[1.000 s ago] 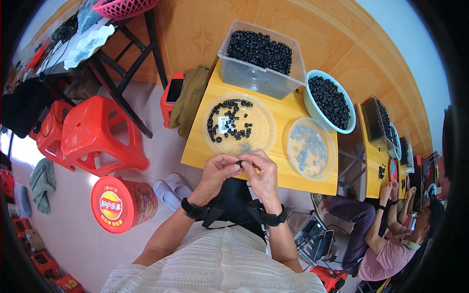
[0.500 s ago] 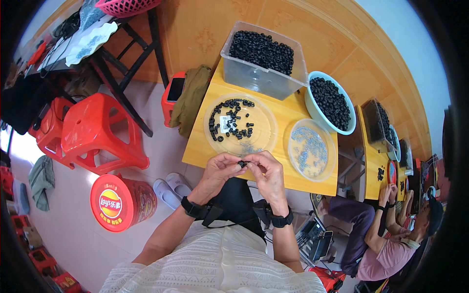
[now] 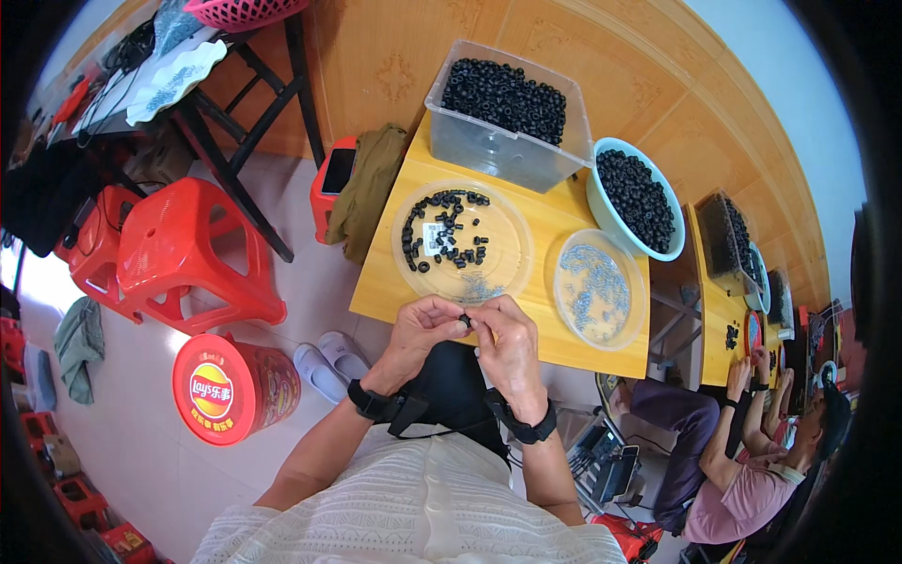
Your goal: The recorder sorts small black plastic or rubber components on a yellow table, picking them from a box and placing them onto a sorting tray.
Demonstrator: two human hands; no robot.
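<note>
A small black ring-shaped part [image 3: 465, 321] is pinched in the fingertips of my left hand [image 3: 420, 332], just off the near edge of the table. My right hand [image 3: 508, 344] meets it from the other side, fingers pressed together at the part; anything tiny between them is hidden. Beyond both hands lies a round clear plastic tray [image 3: 515, 209] with scattered black parts and a patch of small silvery pieces near its front rim. To its right, another clear round dish [image 3: 566, 301] holds many small silvery pieces, too fine to name.
At the back of the yellow table [image 3: 376, 287] stand a clear bin [image 3: 498, 150] and a pale blue bowl [image 3: 672, 246], both full of black parts. Left are a red bucket [image 3: 268, 381] and red stools [image 3: 188, 240]. A co-worker [image 3: 752, 489] sits at another table on the right.
My right hand has turned, its back now showing more, and its fingers have curled closer to the black part. My left hand has barely moved.
</note>
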